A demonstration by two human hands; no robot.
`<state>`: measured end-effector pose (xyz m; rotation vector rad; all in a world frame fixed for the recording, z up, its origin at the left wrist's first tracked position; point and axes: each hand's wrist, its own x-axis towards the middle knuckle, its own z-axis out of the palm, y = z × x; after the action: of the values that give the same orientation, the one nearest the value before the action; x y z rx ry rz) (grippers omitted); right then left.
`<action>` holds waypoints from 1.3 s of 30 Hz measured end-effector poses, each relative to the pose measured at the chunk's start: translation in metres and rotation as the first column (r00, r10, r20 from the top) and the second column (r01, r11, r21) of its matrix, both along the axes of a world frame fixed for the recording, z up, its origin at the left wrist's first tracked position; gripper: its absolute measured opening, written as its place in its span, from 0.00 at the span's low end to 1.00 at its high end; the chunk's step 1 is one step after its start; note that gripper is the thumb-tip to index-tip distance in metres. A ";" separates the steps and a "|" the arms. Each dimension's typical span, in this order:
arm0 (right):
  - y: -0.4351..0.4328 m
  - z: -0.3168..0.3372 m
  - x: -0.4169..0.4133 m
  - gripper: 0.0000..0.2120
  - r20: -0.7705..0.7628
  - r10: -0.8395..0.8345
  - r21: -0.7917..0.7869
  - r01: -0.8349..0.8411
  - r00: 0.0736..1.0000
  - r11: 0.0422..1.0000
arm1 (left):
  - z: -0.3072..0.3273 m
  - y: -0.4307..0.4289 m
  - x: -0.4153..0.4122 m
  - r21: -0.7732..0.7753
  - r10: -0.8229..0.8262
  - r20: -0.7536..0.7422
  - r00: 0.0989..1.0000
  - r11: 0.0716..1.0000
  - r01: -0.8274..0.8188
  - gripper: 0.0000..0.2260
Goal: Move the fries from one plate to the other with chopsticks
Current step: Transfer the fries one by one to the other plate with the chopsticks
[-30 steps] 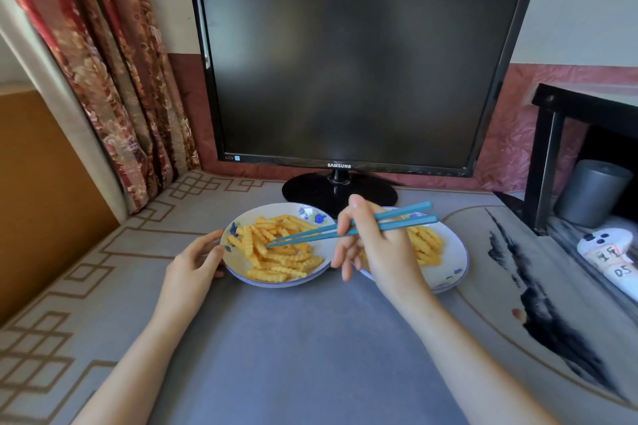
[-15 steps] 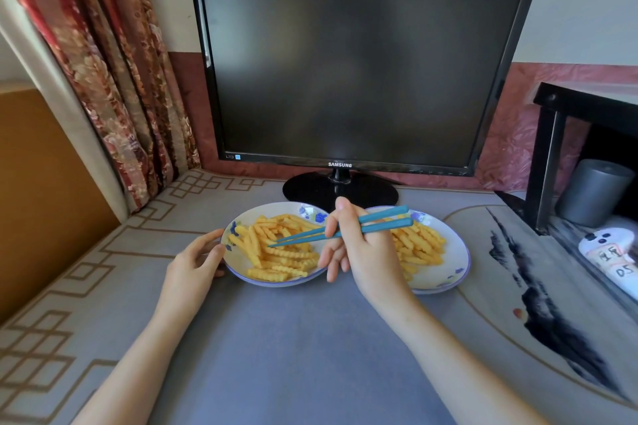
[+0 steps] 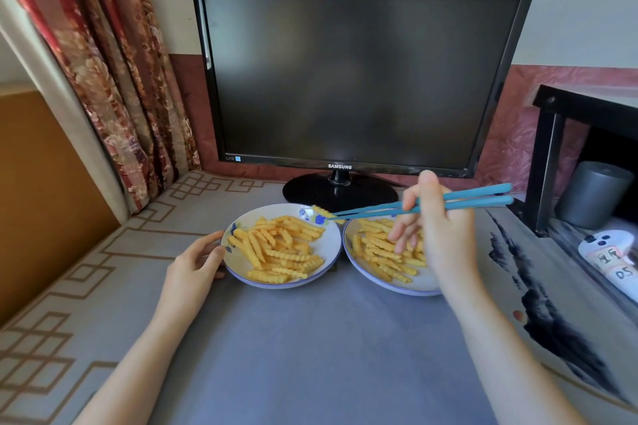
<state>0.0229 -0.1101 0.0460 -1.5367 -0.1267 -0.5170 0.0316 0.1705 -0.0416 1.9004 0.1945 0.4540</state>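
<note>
My right hand (image 3: pixel 445 238) grips the blue chopsticks (image 3: pixel 462 202), their tips pinching one fry (image 3: pixel 319 210) over the left plate's (image 3: pixel 241 272) far rim. Both plates hold fries, and the right plate (image 3: pixel 407 288) sits just beside the left one. My left hand (image 3: pixel 193 266) curls round the left plate's edge.

**Person: Visible Body and Covering**

Two limbs are showing in the head view. The left hand (image 3: pixel 193 266) and left forearm (image 3: pixel 138 366) are presenting bare from fingertips to the lower frame edge. The right hand (image 3: pixel 445 238) and right forearm (image 3: pixel 500 355) are presenting bare over the same extent. Both forearms are appearing slender, narrowing toward the wrists. The fingers (image 3: pixel 404 235) are appearing long and slim, and those of the right hand are rendering slightly soft. Nail detail is reading too small to judge.
</note>
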 end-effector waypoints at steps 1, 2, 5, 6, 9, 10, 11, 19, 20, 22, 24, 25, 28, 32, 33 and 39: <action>-0.009 0.003 0.002 0.21 -0.002 -0.037 -0.004 0.037 0.999 0.999 | 0.000 0.000 0.000 0.001 0.002 -0.001 1.000 1.000 -0.002 0.10; -0.018 0.004 0.005 0.21 -0.008 -0.068 -0.013 0.067 0.998 0.998 | 0.000 0.000 0.000 0.002 0.001 -0.003 1.000 1.000 -0.001 0.10; -0.041 0.009 0.009 0.21 -0.023 -0.117 -0.017 0.116 0.993 0.993 | -0.001 0.000 0.001 0.009 0.006 -0.005 1.000 1.000 -0.006 0.12; -0.045 0.009 0.009 0.21 -0.030 -0.116 -0.017 0.115 0.993 0.993 | -0.001 0.001 0.001 0.013 0.009 -0.007 1.000 1.000 -0.009 0.12; -0.052 0.010 0.010 0.20 -0.071 -0.085 -0.056 0.081 0.994 0.995 | -0.002 0.002 0.002 0.020 0.013 -0.008 1.000 1.000 -0.012 0.12; -0.052 0.010 0.010 0.20 -0.084 -0.069 -0.083 0.062 0.994 0.995 | -0.002 0.002 0.002 0.018 0.012 -0.010 1.000 1.000 -0.012 0.12; -0.053 0.009 0.011 0.20 -0.097 -0.051 -0.107 0.041 0.994 0.993 | -0.003 0.003 0.002 0.016 0.012 -0.011 1.000 1.000 -0.012 0.12; -0.052 0.011 0.008 0.20 -0.110 0.026 -0.130 -0.040 0.994 0.991 | -0.003 0.002 0.002 0.020 0.007 -0.010 1.000 1.000 -0.006 0.11; -0.051 0.012 0.007 0.19 -0.095 0.026 -0.109 -0.037 0.995 0.993 | -0.003 0.002 0.002 0.018 0.007 -0.011 1.000 1.000 -0.007 0.11; -0.044 0.014 0.004 0.20 -0.065 0.035 -0.076 -0.040 0.997 0.996 | -0.003 0.002 0.001 0.016 0.007 -0.012 1.000 1.000 -0.007 0.11; -0.032 0.013 0.002 0.20 -0.048 0.066 -0.068 -0.069 0.997 0.995 | -0.003 0.002 0.001 0.016 0.006 -0.011 1.000 1.000 -0.006 0.11; -0.025 0.011 0.001 0.20 -0.051 0.092 -0.072 -0.096 0.994 0.993 | -0.002 0.002 0.001 0.015 0.006 -0.009 1.000 1.000 -0.006 0.11; -0.003 0.002 -0.001 0.20 -0.093 0.194 -0.110 -0.204 0.977 0.973 | -0.001 0.001 0.000 0.012 0.004 -0.010 1.000 1.000 -0.004 0.11; 0.012 -0.008 -0.004 0.20 -0.142 0.287 -0.177 -0.309 0.947 0.934 | -0.001 0.001 -0.001 0.007 0.005 -0.017 1.000 1.000 -0.005 0.12; 0.013 -0.009 -0.004 0.20 -0.144 0.297 -0.181 -0.320 0.944 0.930 | 0.000 0.001 -0.001 0.007 0.005 -0.017 1.000 1.000 -0.005 0.12; 0.021 -0.016 -0.005 0.20 -0.133 0.294 -0.140 -0.312 0.946 0.940 | 0.000 0.001 -0.001 0.010 0.005 -0.018 1.000 1.000 -0.005 0.13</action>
<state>0.0176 -0.0891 0.0304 -1.6609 -0.3213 -0.1779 0.0306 0.1712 -0.0414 1.9147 0.2092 0.4418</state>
